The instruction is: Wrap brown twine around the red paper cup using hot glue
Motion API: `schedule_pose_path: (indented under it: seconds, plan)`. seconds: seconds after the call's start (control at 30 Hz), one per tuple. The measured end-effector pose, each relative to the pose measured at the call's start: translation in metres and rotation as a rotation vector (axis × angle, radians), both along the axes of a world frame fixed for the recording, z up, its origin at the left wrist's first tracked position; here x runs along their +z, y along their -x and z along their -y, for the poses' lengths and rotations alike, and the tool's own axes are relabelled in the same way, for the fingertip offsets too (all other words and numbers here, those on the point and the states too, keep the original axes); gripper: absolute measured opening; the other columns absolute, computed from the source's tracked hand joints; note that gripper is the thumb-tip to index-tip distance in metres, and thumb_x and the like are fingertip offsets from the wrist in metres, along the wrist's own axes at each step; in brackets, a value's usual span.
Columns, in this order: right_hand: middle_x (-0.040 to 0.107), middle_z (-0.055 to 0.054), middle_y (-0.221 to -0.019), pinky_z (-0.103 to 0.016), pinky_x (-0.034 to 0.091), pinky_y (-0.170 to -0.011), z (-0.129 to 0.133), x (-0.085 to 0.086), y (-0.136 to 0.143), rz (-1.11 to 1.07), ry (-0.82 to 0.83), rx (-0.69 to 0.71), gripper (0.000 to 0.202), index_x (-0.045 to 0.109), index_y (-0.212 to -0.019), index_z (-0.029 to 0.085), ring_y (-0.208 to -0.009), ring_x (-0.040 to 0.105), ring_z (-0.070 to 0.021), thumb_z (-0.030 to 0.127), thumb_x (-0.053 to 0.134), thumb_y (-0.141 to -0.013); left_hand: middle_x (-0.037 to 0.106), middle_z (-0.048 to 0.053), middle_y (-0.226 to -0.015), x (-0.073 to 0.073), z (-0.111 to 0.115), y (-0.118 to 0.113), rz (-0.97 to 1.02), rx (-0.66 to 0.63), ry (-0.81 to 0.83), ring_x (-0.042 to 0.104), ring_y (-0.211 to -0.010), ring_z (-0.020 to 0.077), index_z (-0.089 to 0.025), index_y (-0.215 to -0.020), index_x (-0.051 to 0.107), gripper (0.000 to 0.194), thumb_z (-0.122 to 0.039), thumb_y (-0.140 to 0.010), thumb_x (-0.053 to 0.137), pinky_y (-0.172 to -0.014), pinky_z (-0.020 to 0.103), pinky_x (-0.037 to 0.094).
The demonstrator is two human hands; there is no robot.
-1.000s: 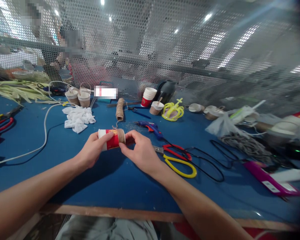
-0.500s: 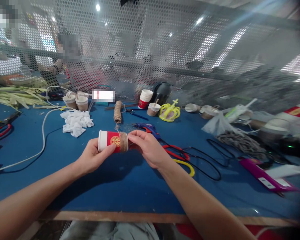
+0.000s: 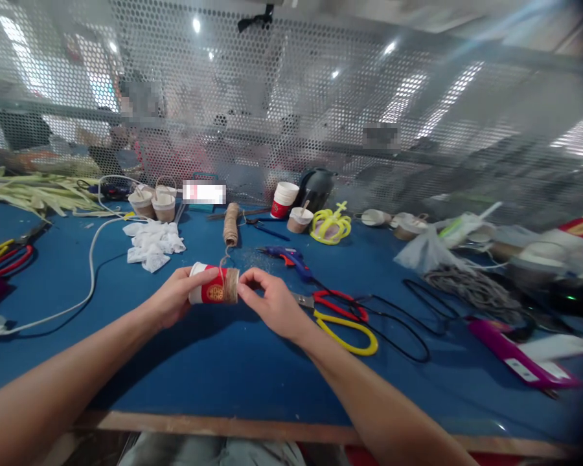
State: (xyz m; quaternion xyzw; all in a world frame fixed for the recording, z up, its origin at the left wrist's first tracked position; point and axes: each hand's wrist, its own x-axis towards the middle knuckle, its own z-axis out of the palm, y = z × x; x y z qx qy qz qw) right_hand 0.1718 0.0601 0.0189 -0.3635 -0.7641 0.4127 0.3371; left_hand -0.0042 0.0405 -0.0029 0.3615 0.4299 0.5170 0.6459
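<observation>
A red and white paper cup lies sideways in my left hand, whose fingers wrap round its open end with the thumb on top. Brown twine is wound round the other end of the cup. My right hand pinches at that wound end with thumb and index finger. From the cup a strand runs up to the twine roll standing behind it on the blue table. Right of my right hand lie scissors with red and yellow handles, partly hidden by it.
A blue glue gun with a black cable lies behind my right hand. White crumpled cloth, twine-wrapped cups, a stack of cups and a yellow crown shape stand further back. A purple packet is at right.
The cup has turned in my left hand and shifted slightly left, with the thumb now higher on it. My right hand has moved a little left and down, and more of the scissors shows.
</observation>
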Motion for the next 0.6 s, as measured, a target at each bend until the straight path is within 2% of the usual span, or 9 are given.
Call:
schedule_pose_path:
  seconds: [0.17,0.27,0.37,0.47,0.6]
  plan:
    - [0.052,0.001,-0.064,-0.025,0.038,-0.060,0.000,-0.009,0.005,0.015,0.060,0.045,0.010,0.051,-0.067,0.017,-0.060,0.044,-0.0105,0.025,0.052,-0.073,0.061,0.001,-0.054,-0.006,-0.002,0.001,-0.143,0.077,-0.050,0.050,-0.048,0.0089,-0.010,-0.064,0.064,0.036,-0.044,-0.059,0.072,-0.049,0.019,0.036]
    - [0.055,0.000,-0.065,-0.025,0.041,-0.060,-0.002,-0.013,0.005,0.000,0.141,0.072,0.014,0.050,-0.069,0.016,-0.060,0.049,-0.0109,0.029,0.050,-0.075,0.055,-0.002,-0.049,-0.006,-0.002,0.000,-0.249,0.127,-0.133,0.044,-0.045,0.0072,-0.010,-0.060,0.061,0.036,-0.045,-0.059,0.071,-0.046,0.019,0.032]
    - [0.055,-0.001,-0.063,-0.026,0.043,-0.057,-0.005,-0.017,0.006,-0.022,0.223,0.082,0.020,0.047,-0.071,0.017,-0.057,0.051,-0.0112,0.034,0.044,-0.079,0.058,-0.001,-0.053,-0.005,-0.001,-0.001,-0.315,0.089,-0.203,0.046,-0.049,0.0082,-0.010,-0.064,0.063,0.035,-0.044,-0.060,0.070,-0.051,0.020,0.036]
    - [0.052,0.001,-0.061,-0.025,0.042,-0.055,-0.007,-0.019,0.005,-0.025,0.233,0.083,0.018,0.044,-0.070,0.018,-0.055,0.050,-0.0105,0.033,0.046,-0.079,0.060,0.000,-0.058,-0.006,-0.003,0.001,-0.334,0.044,-0.182,0.048,-0.052,0.0091,-0.009,-0.068,0.064,0.036,-0.044,-0.062,0.069,-0.054,0.021,0.038]
    - [0.052,0.001,-0.064,-0.025,0.039,-0.059,-0.006,-0.019,0.004,0.009,0.135,0.092,0.011,0.048,-0.067,0.018,-0.060,0.045,-0.0108,0.025,0.053,-0.074,0.059,0.000,-0.057,-0.006,-0.006,0.007,-0.275,0.021,-0.075,0.047,-0.050,0.0091,-0.010,-0.071,0.063,0.038,-0.048,-0.068,0.064,-0.050,0.020,0.034]
